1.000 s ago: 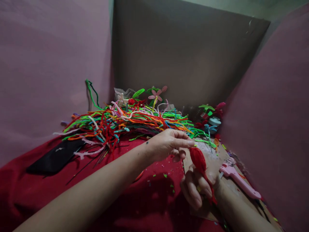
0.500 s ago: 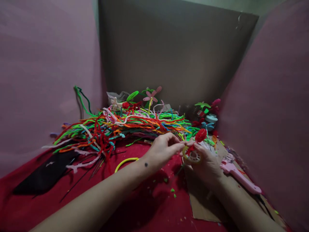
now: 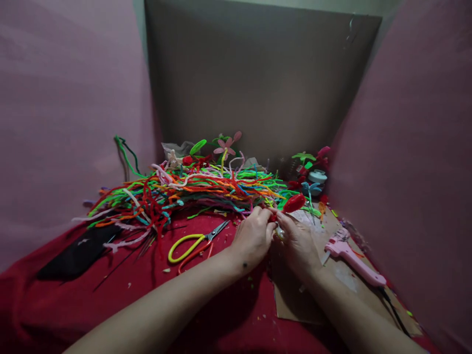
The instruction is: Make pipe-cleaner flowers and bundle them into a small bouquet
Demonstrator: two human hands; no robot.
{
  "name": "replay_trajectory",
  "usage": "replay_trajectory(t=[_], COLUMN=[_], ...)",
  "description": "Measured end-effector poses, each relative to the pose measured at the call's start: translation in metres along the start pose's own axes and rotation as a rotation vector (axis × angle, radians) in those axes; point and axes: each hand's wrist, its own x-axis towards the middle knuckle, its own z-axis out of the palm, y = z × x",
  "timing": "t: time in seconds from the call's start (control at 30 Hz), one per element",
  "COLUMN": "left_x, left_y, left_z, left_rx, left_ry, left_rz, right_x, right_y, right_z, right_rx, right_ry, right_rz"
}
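My left hand [image 3: 255, 235] and my right hand [image 3: 298, 242] meet above the front of the pile, both with fingers closed in a pinch. Between them is a red pipe-cleaner piece, whose fuzzy oval petal [image 3: 294, 203] sticks out to the upper right over my right fingers. My left fingertips grip its lower red part. Tucked under my right fingers is a small round yellow-and-white item [image 3: 280, 233], mostly hidden. Left of my left hand, scissors [image 3: 187, 247] with yellow and orange handles lie on the red cloth.
A heap of many-coloured pipe cleaners [image 3: 206, 184] spreads behind my hands. At right, a pink glue gun [image 3: 356, 258] rests on cardboard [image 3: 295, 305]. A black pouch [image 3: 75, 253] lies at left. A pale blue jar [image 3: 317, 178] stands at back right. Panels enclose the sides and back.
My hands have drawn closer together, and the red petal has tipped toward horizontal. The round item is now largely covered by my fingers. The scissors have come into fuller view as my left arm shifted right.
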Motion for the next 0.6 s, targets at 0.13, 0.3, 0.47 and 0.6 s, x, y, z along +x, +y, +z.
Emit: replay_trajectory(t=[0.13, 0.3, 0.47, 0.6], left_x=[0.0047, 0.0037, 0.0025, 0.0020], left_y=[0.0003, -0.0030, -0.0060, -0.0051], left_z=[0.0049, 0.0081, 0.0060, -0.0012], left_rx=[-0.165, -0.227, -0.593, -0.917], left_ry=[-0.008, -0.010, -0.039, -0.167], left_rz=[-0.041, -0.037, -0.153, -0.337], right_x=[0.0039, 0.0051, 0.0058, 0.0082], right_y=[0.0040, 0.0050, 0.0076, 0.0067], right_z=[-0.0044, -0.0070, -0.0065, -0.0045], right_rx=[0.070, 0.028, 0.029, 0.141], right_ry=[0.006, -0.024, -0.075, -0.160], right_rz=[0.052, 0.024, 0.000, 0.018])
